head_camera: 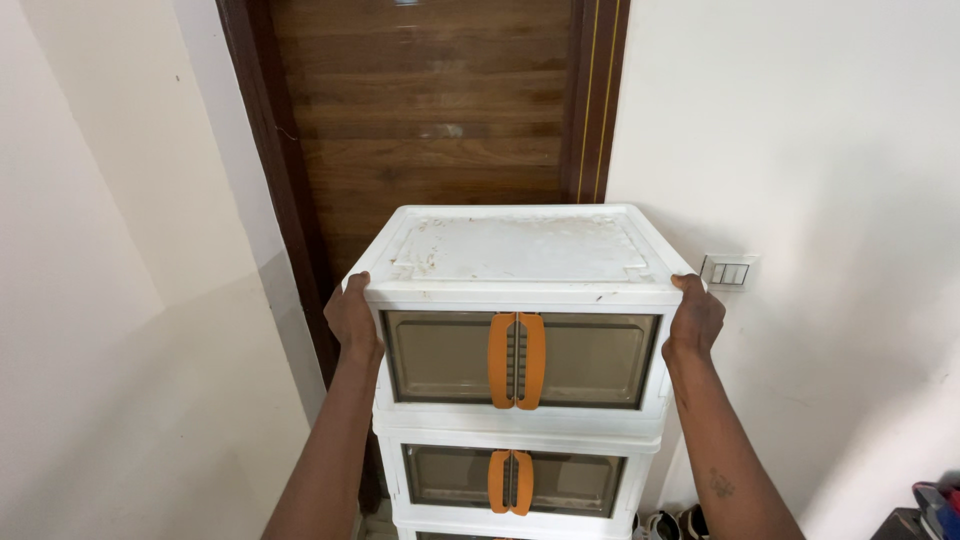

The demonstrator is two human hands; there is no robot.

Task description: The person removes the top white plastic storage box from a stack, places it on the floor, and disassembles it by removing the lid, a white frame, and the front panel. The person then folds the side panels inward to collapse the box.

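Top cabinet [520,330] atop 2nd cabinet [515,478].

White stacked storage cabinet [520,330], upright before brown wooden door [430,110].

Top unit gripped at both upper front corners: left hand [354,318] on one side wall, right hand [694,316] on the other. Scuffed, stained flat lid. Smoky translucent double doors with paired orange handles [516,360]; matching unit directly below, second orange handle pair [510,482].

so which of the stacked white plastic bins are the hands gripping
The top white plastic bin with orange handles: left hand and right hand clasp its sides; the lower bin is untouched.
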